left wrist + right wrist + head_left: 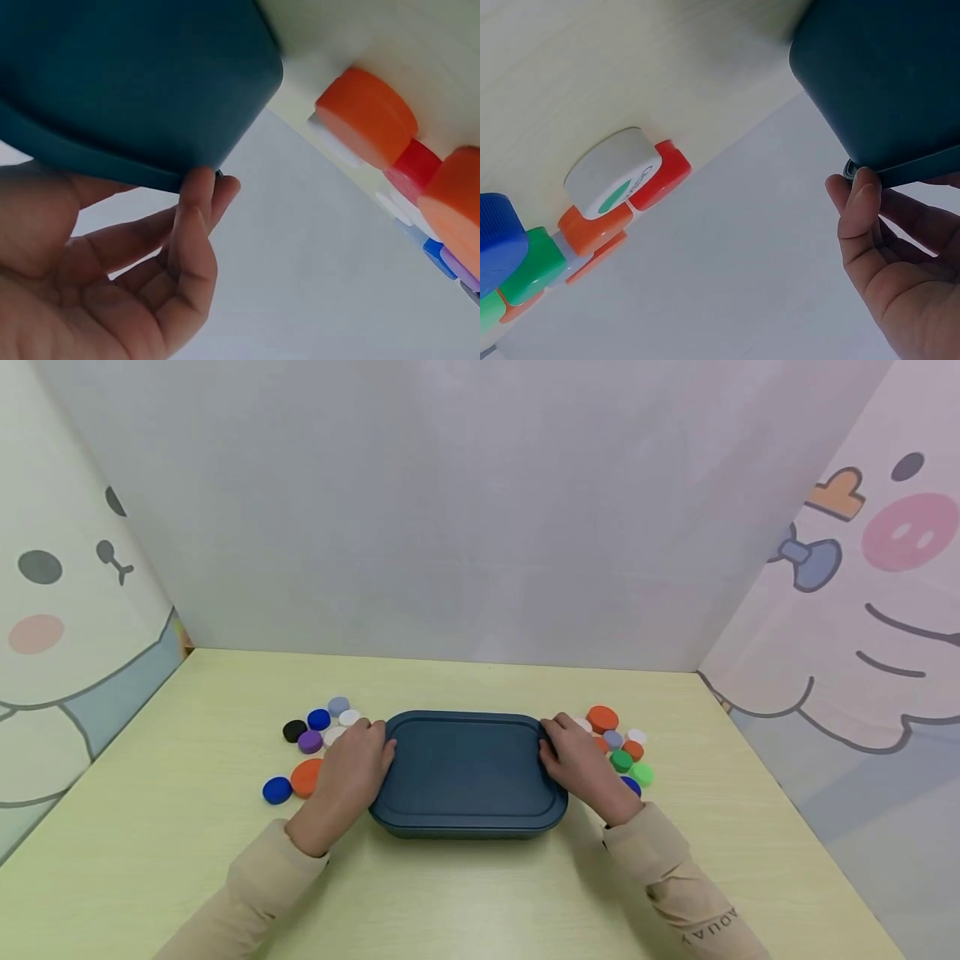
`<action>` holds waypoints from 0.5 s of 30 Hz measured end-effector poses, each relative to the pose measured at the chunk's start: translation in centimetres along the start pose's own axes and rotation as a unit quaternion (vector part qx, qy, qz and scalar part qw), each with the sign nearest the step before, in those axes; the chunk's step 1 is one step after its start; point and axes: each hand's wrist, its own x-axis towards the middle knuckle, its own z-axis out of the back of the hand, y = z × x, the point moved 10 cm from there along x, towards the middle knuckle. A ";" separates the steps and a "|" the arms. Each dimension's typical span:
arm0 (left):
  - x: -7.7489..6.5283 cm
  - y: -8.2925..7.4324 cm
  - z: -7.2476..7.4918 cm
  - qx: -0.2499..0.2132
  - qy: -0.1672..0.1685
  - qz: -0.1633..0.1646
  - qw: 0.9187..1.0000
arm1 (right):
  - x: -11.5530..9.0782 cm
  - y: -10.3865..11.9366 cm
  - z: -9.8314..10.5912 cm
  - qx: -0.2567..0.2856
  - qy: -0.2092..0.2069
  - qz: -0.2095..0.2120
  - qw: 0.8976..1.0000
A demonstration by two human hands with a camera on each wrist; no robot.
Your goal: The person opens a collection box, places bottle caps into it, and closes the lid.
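Note:
A dark teal rectangular container (463, 837) with a flat lid (468, 768) sits centrally in front of the person. My left hand (351, 772) holds its left side; in the left wrist view, the fingers (196, 217) curl up at the rim below the smooth wall (165, 82). On the opposite side my right hand (581, 767) grips the rim near the far corner. The right wrist view shows thumb and fingers (861, 206) pinching that edge. The container's inside is hidden under the lid.
Several bottle caps lie left of the container, among them an orange cap (306, 777), a blue cap (277, 790) and a black cap (295, 731). More lie at right, including a red-orange cap (602, 719) and a green cap (621, 761). A pale wall (450, 527) stands behind the table (465, 910).

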 end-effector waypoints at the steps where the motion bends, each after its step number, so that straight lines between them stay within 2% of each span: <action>1: 0.0 0.0 0.0 0.002 0.000 0.000 1.000 | 0.0 0.0 0.0 -0.001 -0.001 0.000 1.000; 15: -0.2 -0.6 1.0 0.020 -0.026 -0.007 0.999 | 0.1 0.2 0.8 0.001 -0.017 -0.008 1.000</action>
